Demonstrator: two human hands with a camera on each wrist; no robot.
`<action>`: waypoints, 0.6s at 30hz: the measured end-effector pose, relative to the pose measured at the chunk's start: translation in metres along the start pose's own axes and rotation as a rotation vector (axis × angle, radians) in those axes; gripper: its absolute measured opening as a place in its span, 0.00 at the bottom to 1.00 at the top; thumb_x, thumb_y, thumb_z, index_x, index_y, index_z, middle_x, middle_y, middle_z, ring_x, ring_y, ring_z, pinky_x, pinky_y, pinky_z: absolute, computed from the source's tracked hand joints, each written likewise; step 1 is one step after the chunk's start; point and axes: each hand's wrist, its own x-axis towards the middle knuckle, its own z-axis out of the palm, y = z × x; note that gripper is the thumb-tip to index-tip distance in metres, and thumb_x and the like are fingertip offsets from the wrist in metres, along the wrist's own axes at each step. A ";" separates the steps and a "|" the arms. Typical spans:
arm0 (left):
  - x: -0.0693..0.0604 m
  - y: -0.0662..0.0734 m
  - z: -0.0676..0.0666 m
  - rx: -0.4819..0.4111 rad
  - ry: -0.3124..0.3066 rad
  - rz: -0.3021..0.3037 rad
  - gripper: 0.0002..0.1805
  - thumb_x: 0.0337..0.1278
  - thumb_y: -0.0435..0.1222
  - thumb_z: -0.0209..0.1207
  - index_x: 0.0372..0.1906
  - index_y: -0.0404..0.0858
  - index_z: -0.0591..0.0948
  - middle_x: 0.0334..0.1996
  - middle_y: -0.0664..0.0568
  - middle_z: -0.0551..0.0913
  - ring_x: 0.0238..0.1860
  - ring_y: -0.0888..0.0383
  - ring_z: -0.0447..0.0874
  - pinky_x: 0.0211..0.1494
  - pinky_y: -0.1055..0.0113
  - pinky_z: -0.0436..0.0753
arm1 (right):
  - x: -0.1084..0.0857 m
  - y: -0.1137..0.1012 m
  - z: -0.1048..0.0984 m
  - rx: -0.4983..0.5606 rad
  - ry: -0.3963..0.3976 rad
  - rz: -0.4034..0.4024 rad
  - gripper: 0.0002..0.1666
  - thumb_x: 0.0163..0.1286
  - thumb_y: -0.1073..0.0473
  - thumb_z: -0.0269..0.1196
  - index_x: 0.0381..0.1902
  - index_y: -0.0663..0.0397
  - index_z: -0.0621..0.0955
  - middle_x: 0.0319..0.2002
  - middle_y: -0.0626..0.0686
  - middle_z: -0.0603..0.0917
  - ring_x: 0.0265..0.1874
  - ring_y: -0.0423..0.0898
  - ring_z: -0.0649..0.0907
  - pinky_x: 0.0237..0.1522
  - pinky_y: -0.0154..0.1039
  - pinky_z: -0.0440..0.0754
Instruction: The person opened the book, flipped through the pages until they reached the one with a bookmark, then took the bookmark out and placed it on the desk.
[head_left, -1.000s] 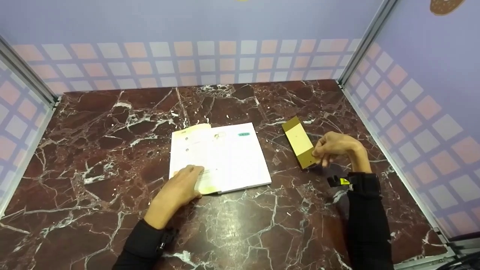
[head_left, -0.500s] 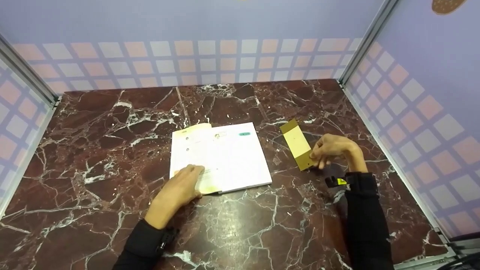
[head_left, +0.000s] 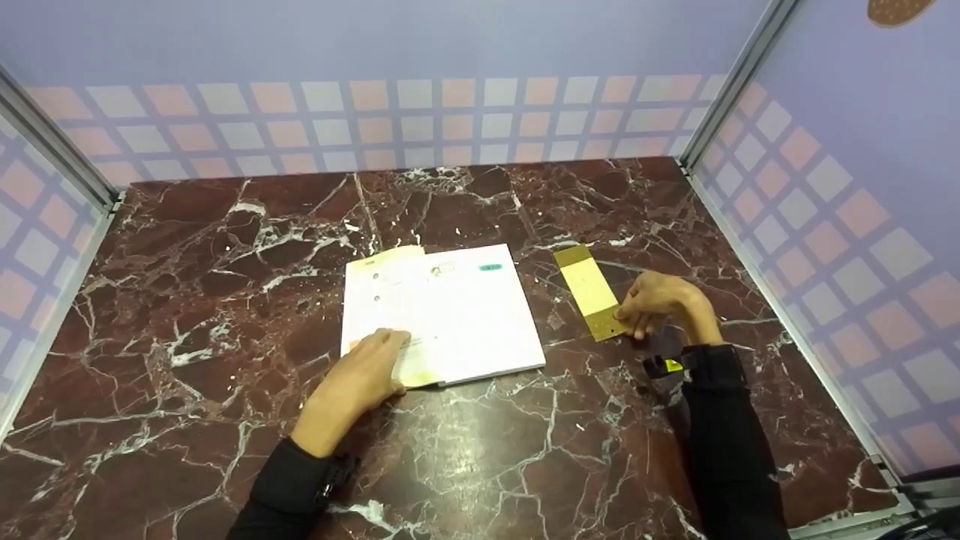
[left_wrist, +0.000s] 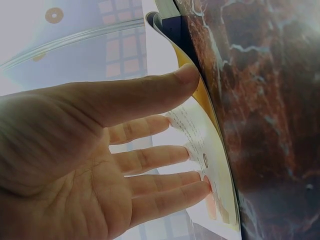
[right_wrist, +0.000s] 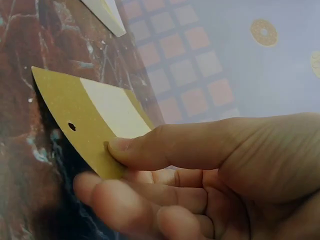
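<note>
An open book (head_left: 480, 322) with white pages lies on the table. My left hand (head_left: 364, 371) rests on its left page near the lower edge, and in the left wrist view the fingers (left_wrist: 155, 157) are straight against the printed page, the thumb at the page's edge. To the right of the book, my right hand (head_left: 656, 302) pinches the near end of a bookmark-like card (head_left: 589, 289), olive at both ends with a pale yellow middle. The right wrist view shows the thumb on the card (right_wrist: 65, 105), close to a small hole, with the card's corner raised off the table.
The dark red marbled table (head_left: 225, 315) has white veins and small pale specks. Purple panels with a checked pattern (head_left: 420, 124) enclose it at the back and sides, with metal frame posts (head_left: 735, 82) at the corners.
My right hand has shifted slightly left and towards me with the card, which moves closer to the book. My left hand and the book stay in place.
</note>
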 end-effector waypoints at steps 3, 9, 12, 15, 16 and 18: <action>0.000 0.000 0.001 -0.010 -0.008 -0.011 0.39 0.48 0.26 0.74 0.69 0.31 0.72 0.65 0.34 0.74 0.66 0.35 0.73 0.71 0.42 0.74 | 0.002 -0.001 0.003 -0.020 0.004 0.006 0.13 0.73 0.60 0.66 0.38 0.69 0.85 0.27 0.59 0.89 0.21 0.45 0.87 0.24 0.34 0.86; 0.000 -0.001 0.001 -0.022 -0.014 -0.024 0.41 0.48 0.27 0.74 0.70 0.31 0.71 0.67 0.33 0.73 0.67 0.35 0.72 0.72 0.41 0.72 | 0.005 -0.001 0.007 -0.066 0.017 0.006 0.15 0.74 0.58 0.65 0.34 0.68 0.86 0.24 0.57 0.88 0.20 0.44 0.86 0.24 0.35 0.87; 0.001 -0.001 0.001 -0.015 -0.014 -0.020 0.40 0.48 0.26 0.74 0.69 0.31 0.71 0.66 0.33 0.73 0.66 0.35 0.73 0.71 0.41 0.73 | 0.006 -0.002 0.007 -0.124 0.023 0.000 0.17 0.74 0.57 0.64 0.33 0.67 0.87 0.23 0.55 0.88 0.20 0.43 0.85 0.24 0.35 0.87; 0.001 -0.002 0.000 -0.013 -0.015 -0.017 0.40 0.48 0.27 0.73 0.69 0.31 0.71 0.66 0.34 0.74 0.66 0.35 0.73 0.70 0.41 0.74 | 0.007 -0.002 0.006 -0.154 0.028 0.003 0.18 0.75 0.56 0.64 0.33 0.67 0.87 0.22 0.54 0.87 0.19 0.43 0.85 0.24 0.35 0.86; 0.001 -0.002 0.000 -0.011 -0.015 -0.014 0.40 0.48 0.26 0.73 0.69 0.31 0.71 0.65 0.34 0.74 0.65 0.35 0.73 0.70 0.41 0.74 | 0.007 -0.002 0.006 -0.154 0.027 0.001 0.18 0.75 0.56 0.64 0.33 0.68 0.87 0.22 0.54 0.87 0.20 0.42 0.85 0.24 0.35 0.86; 0.001 -0.002 0.000 -0.013 -0.015 -0.014 0.40 0.48 0.26 0.73 0.69 0.31 0.71 0.65 0.34 0.74 0.65 0.35 0.74 0.70 0.41 0.75 | 0.007 -0.003 0.006 -0.145 0.024 0.003 0.18 0.75 0.56 0.64 0.34 0.69 0.87 0.22 0.54 0.87 0.20 0.42 0.85 0.24 0.35 0.87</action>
